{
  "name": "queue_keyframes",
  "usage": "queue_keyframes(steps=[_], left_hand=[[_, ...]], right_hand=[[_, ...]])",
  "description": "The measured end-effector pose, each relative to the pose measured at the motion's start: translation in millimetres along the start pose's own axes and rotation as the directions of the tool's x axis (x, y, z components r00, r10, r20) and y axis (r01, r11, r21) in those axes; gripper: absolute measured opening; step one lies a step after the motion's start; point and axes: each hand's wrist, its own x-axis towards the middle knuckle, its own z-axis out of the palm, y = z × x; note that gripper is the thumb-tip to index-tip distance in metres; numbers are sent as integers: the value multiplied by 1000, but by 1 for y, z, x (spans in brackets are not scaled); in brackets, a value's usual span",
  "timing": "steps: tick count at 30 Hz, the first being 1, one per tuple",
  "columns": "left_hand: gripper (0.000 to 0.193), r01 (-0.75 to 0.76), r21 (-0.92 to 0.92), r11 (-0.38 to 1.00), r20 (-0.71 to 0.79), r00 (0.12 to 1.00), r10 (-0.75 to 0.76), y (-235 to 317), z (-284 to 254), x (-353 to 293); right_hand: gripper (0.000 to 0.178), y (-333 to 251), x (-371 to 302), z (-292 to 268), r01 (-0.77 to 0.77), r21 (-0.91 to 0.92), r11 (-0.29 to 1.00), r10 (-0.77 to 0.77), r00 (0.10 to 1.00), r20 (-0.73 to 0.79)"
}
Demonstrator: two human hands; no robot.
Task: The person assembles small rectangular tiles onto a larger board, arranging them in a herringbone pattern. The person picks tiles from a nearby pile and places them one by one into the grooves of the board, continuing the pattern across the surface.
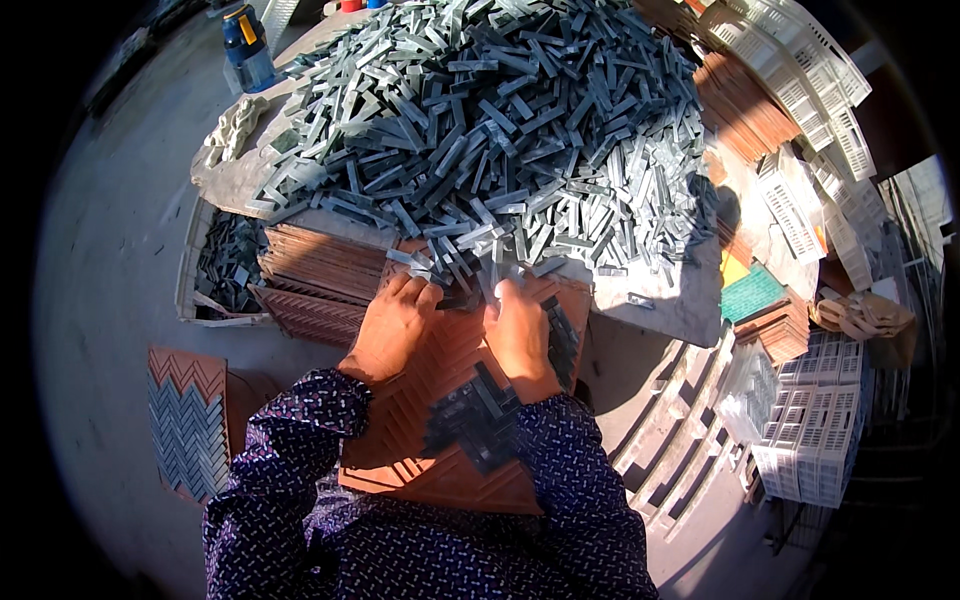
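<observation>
In front of me lies a reddish-brown mould tray [400, 440] with herringbone grooves. Dark grey strip tiles [480, 415] fill a patch of it at the lower right, and more line its right edge. Beyond it rises a large heap of loose grey strip tiles [520, 110]. My left hand [398, 320] is curled at the heap's near edge, over the tray's far end, fingertips together among the strips. Beside it my right hand [520, 335] is closed too, thumb against fingers. Whitish coverings show on the fingertips. Whatever either hand pinches is too small to make out.
Stacked brown moulds [320, 270] and a white crate of dark pieces [225, 260] stand left. A tile-filled mould [188, 425] leans lower left. White plastic crates [815, 425] and a wooden pallet [675, 430] are right. A bottle [248, 50] and gloves [235, 128] lie far left.
</observation>
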Motion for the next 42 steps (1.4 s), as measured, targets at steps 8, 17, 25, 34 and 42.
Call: queue_keyframes(steps=[8, 17, 25, 34, 42], left_hand=[[28, 224, -258, 940, 183, 966, -180, 54, -3, -69], [27, 226, -330, 917, 91, 974, -207, 59, 0, -78], [28, 221, -389, 894, 52, 974, -219, 64, 0, -77], [25, 279, -405, 871, 53, 958, -282, 67, 12, -76], [25, 330, -378, 865, 177, 943, -282, 66, 4, -67]], right_hand=[[24, 24, -61, -34, -20, 372, 928, -70, 972, 226], [22, 32, -74, -34, 135, 292, 947, -180, 974, 135], [26, 25, -83, -34, 203, 232, 951, -224, 972, 70], [22, 24, -80, -20, 189, 267, 945, -201, 979, 18], [17, 5, -48, -17, 185, 269, 945, -185, 982, -25]])
